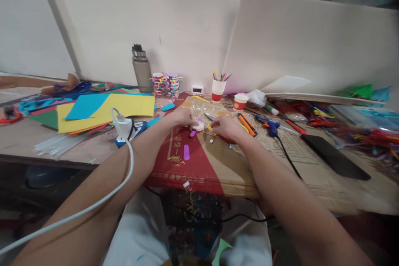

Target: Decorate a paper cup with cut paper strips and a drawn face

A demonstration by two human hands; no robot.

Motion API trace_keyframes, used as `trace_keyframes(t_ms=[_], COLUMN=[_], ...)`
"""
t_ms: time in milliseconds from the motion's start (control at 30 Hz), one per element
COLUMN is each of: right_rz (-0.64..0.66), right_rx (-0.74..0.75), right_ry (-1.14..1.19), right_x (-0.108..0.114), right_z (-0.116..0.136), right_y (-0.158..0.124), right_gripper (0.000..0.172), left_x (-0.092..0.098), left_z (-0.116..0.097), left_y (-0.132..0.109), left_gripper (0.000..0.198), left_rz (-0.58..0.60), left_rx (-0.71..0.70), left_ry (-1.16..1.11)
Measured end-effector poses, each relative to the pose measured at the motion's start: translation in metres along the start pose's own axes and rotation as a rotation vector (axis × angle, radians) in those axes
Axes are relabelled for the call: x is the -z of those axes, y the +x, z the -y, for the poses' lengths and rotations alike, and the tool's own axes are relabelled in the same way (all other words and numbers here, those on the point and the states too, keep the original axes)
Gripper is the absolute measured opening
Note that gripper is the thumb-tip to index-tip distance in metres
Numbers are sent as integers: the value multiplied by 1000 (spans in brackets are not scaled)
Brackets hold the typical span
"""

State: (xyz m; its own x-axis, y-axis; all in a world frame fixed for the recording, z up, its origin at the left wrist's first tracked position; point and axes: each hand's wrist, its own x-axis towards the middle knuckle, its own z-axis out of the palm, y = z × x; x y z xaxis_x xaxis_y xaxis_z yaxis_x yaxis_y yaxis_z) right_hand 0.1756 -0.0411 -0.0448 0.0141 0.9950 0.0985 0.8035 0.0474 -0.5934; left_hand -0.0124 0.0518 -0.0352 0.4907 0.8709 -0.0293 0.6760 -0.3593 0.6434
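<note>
My left hand (183,117) is closed on the edge of a small white round paper-cup piece (198,126), low over the cardboard. A purple paper strip (193,132) sticks out from under that piece. Just to the right, the thumb and fingers of my right hand (225,126) pinch a small yellow paper strip (210,127). Between and beyond my hands lies a pair of scissors (209,116), partly hidden. A loose purple strip (186,152) rests on the red printed part of the cardboard sheet (199,166), with white paper scraps (211,141) nearby.
Coloured paper sheets (124,106) and a power strip (140,126) are at left, with a white cable (129,166) crossing my left arm. Behind stand a bottle (142,70), stacked cup pieces (172,85) and cups (240,102). Rightward lie orange cutters (247,124), a blue glue gun (273,128) and a phone (335,156).
</note>
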Motion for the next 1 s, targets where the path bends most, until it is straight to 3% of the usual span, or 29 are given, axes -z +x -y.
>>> trace_keyframes(t_ms=[200, 400, 633, 833, 1000], right_rz=[120, 102, 57, 110, 96], right_rx=[-12, -7, -28, -74, 64], right_ry=[92, 81, 96, 89, -45], right_x=[-5, -5, 0, -2, -10], right_z=[4, 7, 3, 3, -4], right_y=[-5, -4, 3, 3, 6], right_gripper=[13, 21, 21, 26, 18], left_x=[-4, -7, 8, 16, 11], left_z=[-8, -9, -14, -10, -13], left_y=[-5, -7, -9, -3, -3], left_gripper=[31, 22, 21, 20, 20], left_rz=[-13, -95, 11, -378, -494], left_rx=[2, -13, 52, 43, 28], left_ry=[122, 12, -31, -94, -392])
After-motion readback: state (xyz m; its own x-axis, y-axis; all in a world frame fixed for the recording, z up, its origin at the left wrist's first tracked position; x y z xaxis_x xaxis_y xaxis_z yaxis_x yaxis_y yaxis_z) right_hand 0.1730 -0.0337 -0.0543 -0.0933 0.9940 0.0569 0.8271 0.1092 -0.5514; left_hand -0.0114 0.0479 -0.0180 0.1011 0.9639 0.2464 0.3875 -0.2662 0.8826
